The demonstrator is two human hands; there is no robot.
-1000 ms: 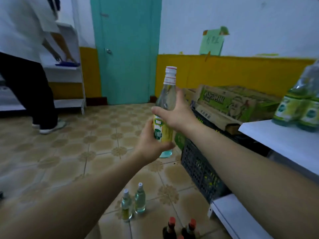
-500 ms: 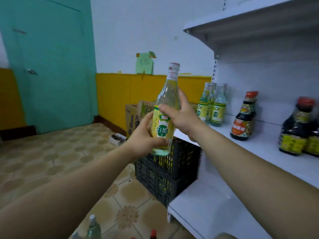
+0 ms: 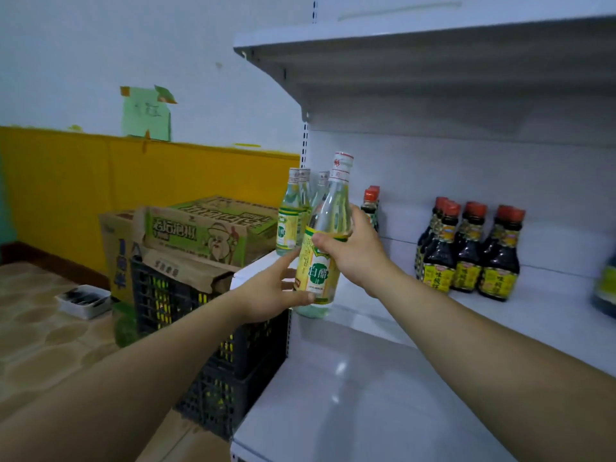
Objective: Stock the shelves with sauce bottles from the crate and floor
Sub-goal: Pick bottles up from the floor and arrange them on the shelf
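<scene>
— What has changed since half a second ago?

— The clear vinegar bottle (image 3: 325,248) has come in over the middle shelf (image 3: 533,311). Before, it was held out in front of the shelf's left end, above the black crate (image 3: 186,315); now its base sits at or just above the shelf's front left corner. I cannot tell if it touches. The view has also swung further right, so the teal door is gone and the dark sauce bottles (image 3: 466,251) show more fully.

— And the hands?

— Both still hold it. The right hand (image 3: 356,251) has its grip wrapped round the shoulder, just above the label. The left hand (image 3: 273,291) grips low, thumb under the base and fingers against the label's left side.

— How does the bottle look?

— Clear glass with pale liquid, a white cap with red marks, a yellow label carrying a green badge. It tilts slightly, its top leaning right.

— What is near it?

— Just behind it, at the shelf's back left corner, stand several matching vinegar bottles (image 3: 291,215). Two red-capped dark bottles (image 3: 370,205) stand behind the right hand, and the larger dark group is well apart, toward the shelf's right. Cardboard boxes (image 3: 206,228) rest on the crate, left of the shelf. The lower shelf (image 3: 350,411) lies below.
</scene>
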